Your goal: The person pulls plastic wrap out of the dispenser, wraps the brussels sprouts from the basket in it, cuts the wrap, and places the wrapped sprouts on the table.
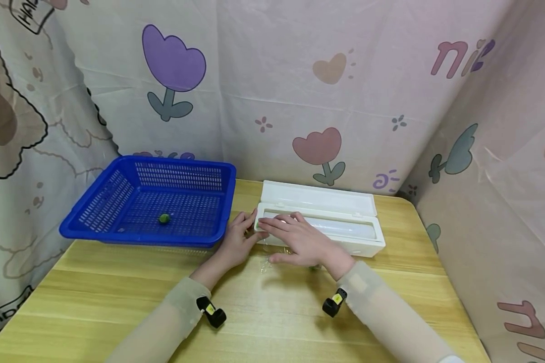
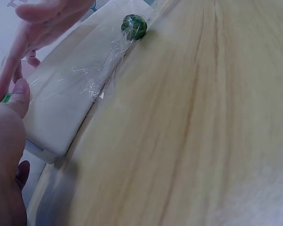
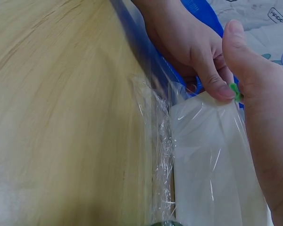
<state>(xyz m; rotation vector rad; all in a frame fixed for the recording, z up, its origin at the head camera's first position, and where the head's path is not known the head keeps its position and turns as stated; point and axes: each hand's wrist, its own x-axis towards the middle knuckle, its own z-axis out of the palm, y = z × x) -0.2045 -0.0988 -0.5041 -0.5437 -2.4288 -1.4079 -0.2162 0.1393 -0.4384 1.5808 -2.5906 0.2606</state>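
A long white cling film dispenser (image 1: pixel 365 248) lies with its lid (image 1: pixel 318 196) raised and a film roll (image 1: pixel 345 228) inside. My left hand (image 1: pixel 236 241) grips its left end, thumb at the front corner beside a small green piece (image 3: pixel 235 92). My right hand (image 1: pixel 302 241) lies over the left part of the dispenser, fingers extended; whether the fingertips touch the green piece is hard to tell. Clear cling film (image 3: pixel 162 155) hangs crumpled down the front onto the table. A dark green round, textured thing (image 2: pixel 134 27) sits by the film, mostly hidden by my right wrist in the head view.
A blue plastic basket (image 1: pixel 147 237) stands on the left of the wooden table (image 1: pixel 263 322), close to my left hand. In it lies a small green round thing (image 1: pixel 164 218). A printed curtain (image 1: pixel 263 75) hangs behind and along both sides.
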